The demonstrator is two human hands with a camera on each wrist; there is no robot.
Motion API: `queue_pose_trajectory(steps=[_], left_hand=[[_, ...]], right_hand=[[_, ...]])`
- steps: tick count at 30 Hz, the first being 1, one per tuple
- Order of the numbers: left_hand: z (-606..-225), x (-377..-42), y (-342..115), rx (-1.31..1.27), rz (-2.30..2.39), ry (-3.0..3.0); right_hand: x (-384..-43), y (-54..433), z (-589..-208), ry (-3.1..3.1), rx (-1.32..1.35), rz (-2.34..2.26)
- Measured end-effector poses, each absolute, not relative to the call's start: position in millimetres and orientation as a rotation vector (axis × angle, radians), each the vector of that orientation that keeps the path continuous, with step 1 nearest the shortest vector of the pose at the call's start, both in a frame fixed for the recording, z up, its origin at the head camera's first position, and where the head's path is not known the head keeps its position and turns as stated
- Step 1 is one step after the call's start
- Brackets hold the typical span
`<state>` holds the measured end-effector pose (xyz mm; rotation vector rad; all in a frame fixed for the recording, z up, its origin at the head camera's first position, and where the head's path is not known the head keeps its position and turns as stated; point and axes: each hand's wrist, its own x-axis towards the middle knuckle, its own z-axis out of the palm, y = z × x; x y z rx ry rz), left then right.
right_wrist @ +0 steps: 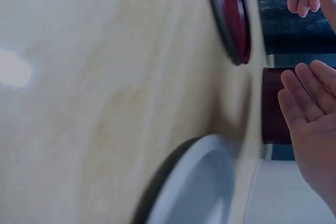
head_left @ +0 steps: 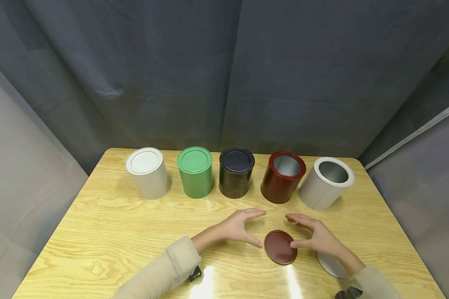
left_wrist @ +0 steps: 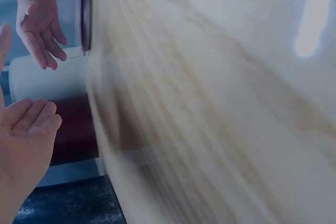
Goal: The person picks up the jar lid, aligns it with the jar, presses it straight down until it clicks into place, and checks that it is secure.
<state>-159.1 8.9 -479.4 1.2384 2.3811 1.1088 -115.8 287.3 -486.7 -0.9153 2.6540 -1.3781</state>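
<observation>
At the far left of the worktop [head_left: 97,224], a lidded white can [head_left: 152,182] stands upright, followed by a green can [head_left: 197,182] and a black can [head_left: 235,182], both with lids on. The gaps between them seem meant to keep each one reachable on its own.

Next comes the left hand [head_left: 241,227], thumb and fingers spread well apart, holding nothing. Beyond its thumb, the red lid [head_left: 279,248] lies flat on the worktop, below the lidless red can [head_left: 277,187], probably kept near its matching colour.

On the lid's other side is the right hand [head_left: 316,236], also spread and holding nothing; its thumb tip overlaps the lid's rim from above, yet the right wrist view shows the two apart. The facing palms would suit something round and broad.

At the far right stands a lidless pale can [head_left: 316,193], its mouth uncovered. The white lid [head_left: 330,265], partly hidden beneath the right forearm, rests nearer the person, presumably set aside to leave the middle free.
</observation>
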Motion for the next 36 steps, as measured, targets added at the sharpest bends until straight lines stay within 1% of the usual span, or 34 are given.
queue_pose_trajectory(steps=[6,15,22,29,36], left_hand=[[-484.8,-160.6,12.0,1.32,1.064,2.318],[-490.5,-162.8,24.2,1.359,0.994,2.239],[-499.5,-164.4,32.3,1.378,0.921,2.242],[-504.4,-168.7,36.2,1.342,0.828,2.196],[-508.3,-169.5,40.0,1.389,0.749,2.207]], right_hand=[[-109.5,293.6,-495.5,2.722,-0.916,-1.257],[-99.9,297.1,-497.3,2.729,-0.776,-1.106],[-97.1,294.7,-505.9,2.757,-0.844,-1.057],[-94.7,294.7,-511.8,2.716,-0.833,-1.031],[-93.9,293.6,-514.6,2.767,-0.94,-0.949]])
